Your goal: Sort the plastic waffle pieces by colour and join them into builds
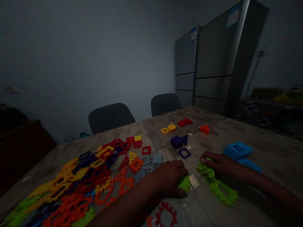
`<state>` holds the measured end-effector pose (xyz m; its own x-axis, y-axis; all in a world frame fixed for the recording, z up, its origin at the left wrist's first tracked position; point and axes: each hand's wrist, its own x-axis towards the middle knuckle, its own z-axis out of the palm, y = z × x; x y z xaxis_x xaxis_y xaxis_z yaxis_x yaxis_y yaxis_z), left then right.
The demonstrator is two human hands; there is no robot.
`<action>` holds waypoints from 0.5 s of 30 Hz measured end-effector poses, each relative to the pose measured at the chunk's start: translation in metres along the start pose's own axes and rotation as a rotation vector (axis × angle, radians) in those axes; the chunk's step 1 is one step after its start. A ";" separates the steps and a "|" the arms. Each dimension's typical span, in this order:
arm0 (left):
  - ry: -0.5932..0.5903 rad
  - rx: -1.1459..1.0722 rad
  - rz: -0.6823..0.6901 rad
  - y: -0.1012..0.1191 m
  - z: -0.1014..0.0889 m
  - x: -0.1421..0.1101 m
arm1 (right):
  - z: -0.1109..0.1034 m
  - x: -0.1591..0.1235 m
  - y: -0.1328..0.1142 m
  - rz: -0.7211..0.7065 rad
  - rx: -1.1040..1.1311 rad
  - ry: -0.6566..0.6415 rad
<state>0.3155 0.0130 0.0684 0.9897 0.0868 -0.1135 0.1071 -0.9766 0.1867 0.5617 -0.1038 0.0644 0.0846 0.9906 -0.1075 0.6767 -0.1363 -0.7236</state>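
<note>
My left hand (174, 177) is closed on a light green building tile (185, 183), held low over the middle of the table; the fingers cover part of it. My right hand (212, 161) is at a stack of green toothed tiles (206, 172), its fingers curled over the top edge. Touching that stack on the near side lies another green tile pile with an open window (223, 193). Between the hands a pale square (194, 182) shows on the tabletop. A dark red toothed frame (166, 215) lies below my left hand.
A wide heap of mixed tiles (80, 179) covers the left of the table (260, 132). Sorted groups sit farther back: purple (177, 142), yellow (168, 128), red (185, 122), orange (204, 129). Blue tiles (238, 150) lie beyond my right wrist. Two chairs (111, 117) stand behind.
</note>
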 end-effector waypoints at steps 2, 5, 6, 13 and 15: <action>-0.003 -0.006 0.001 -0.001 0.000 -0.001 | -0.002 0.001 0.001 -0.006 -0.008 -0.002; -0.009 -0.018 0.001 -0.002 0.000 -0.002 | -0.003 0.003 0.002 -0.020 -0.028 0.021; -0.011 -0.022 0.002 -0.002 0.000 -0.002 | -0.003 0.004 0.002 -0.024 -0.035 0.026; -0.005 -0.041 0.004 -0.002 0.001 -0.003 | 0.003 0.005 -0.003 -0.032 -0.060 0.032; -0.003 -0.046 0.006 -0.002 0.002 -0.003 | 0.004 0.004 -0.003 -0.026 -0.069 0.039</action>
<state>0.3126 0.0146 0.0668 0.9902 0.0799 -0.1149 0.1050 -0.9669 0.2324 0.5575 -0.0994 0.0634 0.0937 0.9937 -0.0621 0.7275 -0.1109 -0.6771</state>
